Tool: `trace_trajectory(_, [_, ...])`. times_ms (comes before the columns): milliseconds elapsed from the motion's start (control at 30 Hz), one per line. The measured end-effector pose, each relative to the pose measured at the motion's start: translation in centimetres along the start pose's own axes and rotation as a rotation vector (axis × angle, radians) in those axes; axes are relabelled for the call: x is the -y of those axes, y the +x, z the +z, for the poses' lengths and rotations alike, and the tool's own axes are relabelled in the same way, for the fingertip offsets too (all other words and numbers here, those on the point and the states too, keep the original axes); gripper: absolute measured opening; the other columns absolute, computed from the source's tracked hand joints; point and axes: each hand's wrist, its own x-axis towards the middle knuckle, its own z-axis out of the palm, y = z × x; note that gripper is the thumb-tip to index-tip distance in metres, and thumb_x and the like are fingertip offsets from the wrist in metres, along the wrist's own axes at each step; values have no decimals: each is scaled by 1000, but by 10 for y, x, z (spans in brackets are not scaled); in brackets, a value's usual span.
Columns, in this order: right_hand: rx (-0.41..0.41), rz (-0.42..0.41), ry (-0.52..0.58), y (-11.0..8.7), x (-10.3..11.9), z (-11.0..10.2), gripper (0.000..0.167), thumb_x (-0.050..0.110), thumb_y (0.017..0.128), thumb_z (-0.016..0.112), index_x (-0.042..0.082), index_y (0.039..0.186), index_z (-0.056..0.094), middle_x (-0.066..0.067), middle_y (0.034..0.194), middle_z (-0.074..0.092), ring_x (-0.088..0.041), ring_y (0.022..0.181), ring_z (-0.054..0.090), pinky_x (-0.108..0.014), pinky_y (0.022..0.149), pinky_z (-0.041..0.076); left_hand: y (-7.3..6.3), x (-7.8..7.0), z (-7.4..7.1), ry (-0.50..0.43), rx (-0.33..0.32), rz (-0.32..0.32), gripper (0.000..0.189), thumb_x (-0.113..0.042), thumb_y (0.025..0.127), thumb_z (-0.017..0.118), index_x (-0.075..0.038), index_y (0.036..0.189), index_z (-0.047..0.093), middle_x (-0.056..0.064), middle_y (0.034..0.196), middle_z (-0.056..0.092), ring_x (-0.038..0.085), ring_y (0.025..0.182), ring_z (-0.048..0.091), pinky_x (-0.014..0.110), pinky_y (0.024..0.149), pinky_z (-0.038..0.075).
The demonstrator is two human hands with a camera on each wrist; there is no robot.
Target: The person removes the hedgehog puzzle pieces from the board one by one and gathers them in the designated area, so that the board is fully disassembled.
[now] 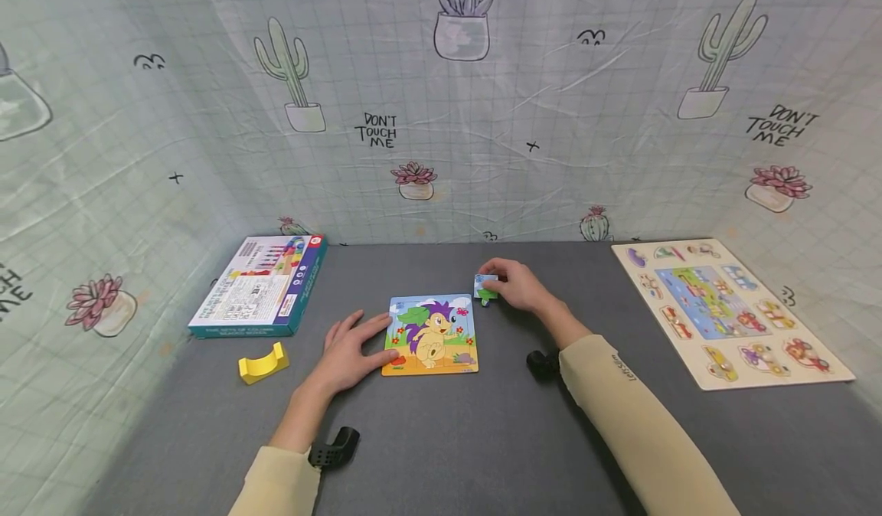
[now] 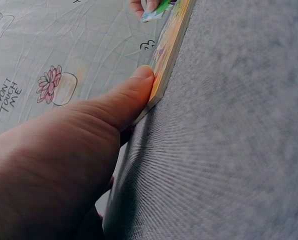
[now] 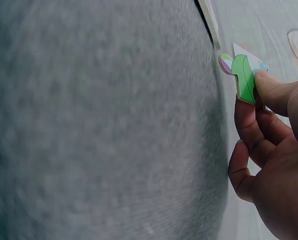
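A square hedgehog jigsaw puzzle lies flat on the grey table in the head view, showing a purple-spined hedgehog, a green leaf and flowers. At its left side is my left hand, fingers spread and thumb resting on the lower left corner. The left wrist view shows that thumb on the orange edge of the puzzle. Beyond the puzzle's upper right corner, my right hand pinches a jigsaw piece between thumb and fingers. Seen from the right wrist, the piece is green, pale blue and a little purple.
A yellow arched block sits left of my left hand. Behind it lies a flat white and teal box. On the right is a wooden peg puzzle board with several picture pieces. A patterned cloth hangs behind the table.
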Motion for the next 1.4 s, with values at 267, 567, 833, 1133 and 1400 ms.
trace_trajectory(267, [28, 21, -49, 3, -6, -3, 20, 13, 102, 62, 4, 119, 68, -15, 119, 66, -32, 109, 59, -48, 94, 47, 1, 1, 1, 0, 11, 10, 70, -49, 91, 71, -13, 149, 52, 7, 155, 45, 44, 149, 17, 66, 114, 2])
trace_trajectory(567, [35, 3, -142, 5, -9, 0, 24, 13, 101, 63, 1, 122, 69, -16, 115, 64, -30, 101, 58, -46, 89, 49, 2, 1, 2, 0, 15, 5, 72, -49, 90, 72, -14, 150, 52, 6, 156, 44, 42, 149, 16, 64, 115, 1])
trace_trajectory(833, [42, -38, -161, 4, -9, 0, 28, 12, 100, 65, -2, 124, 69, -17, 114, 63, -31, 100, 59, -47, 88, 49, 1, 3, 2, -2, 8, 15, 72, -50, 91, 72, -13, 149, 52, 7, 155, 45, 43, 148, 18, 65, 114, 2])
trace_trajectory(1133, [92, 4, -121, -1, -11, -5, 46, 23, 90, 78, -2, 128, 66, -19, 125, 55, -34, 112, 56, -50, 97, 46, 0, 1, 1, -8, 10, 2, 70, -48, 90, 73, -15, 149, 53, 6, 155, 46, 41, 149, 17, 63, 115, 2])
trace_trajectory(1400, [113, 28, -127, -3, -8, -5, 51, 25, 86, 83, -1, 127, 66, -19, 130, 51, -33, 114, 53, -49, 99, 44, 0, 1, 1, -5, 10, -4, 71, -49, 90, 73, -15, 149, 53, 6, 155, 46, 41, 149, 17, 64, 115, 2])
